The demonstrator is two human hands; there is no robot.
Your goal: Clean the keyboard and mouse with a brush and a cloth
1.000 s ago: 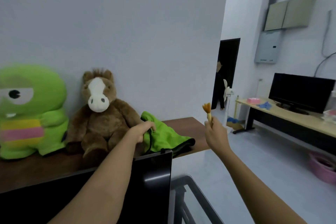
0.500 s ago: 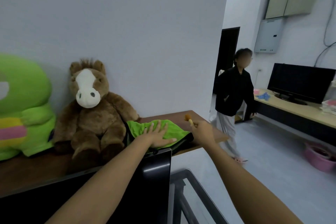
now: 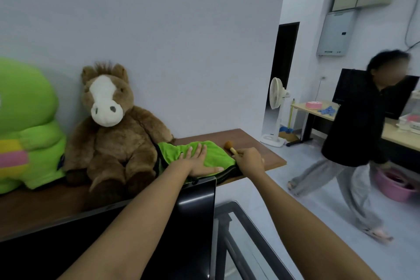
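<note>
Brush (image 3: pixel 230 146) lowered onto brown shelf (image 3: pixel 256 145); passer-by (image 3: pixel 354 143), blurred, crossing room.

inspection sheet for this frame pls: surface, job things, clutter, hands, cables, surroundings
Surface: brown wooden shelf behind a black monitor.
Job's things: green cloth flat on the shelf; small wooden-handled brush with orange bristles. Keyboard and mouse: nothing seen.
Clutter: brown plush horse, green plush toy.
Hands: left hand flat on the cloth; right hand holds the brush.
Cables: one on the far wall.
Surroundings: person walking, white standing fan, pink basin.
</note>
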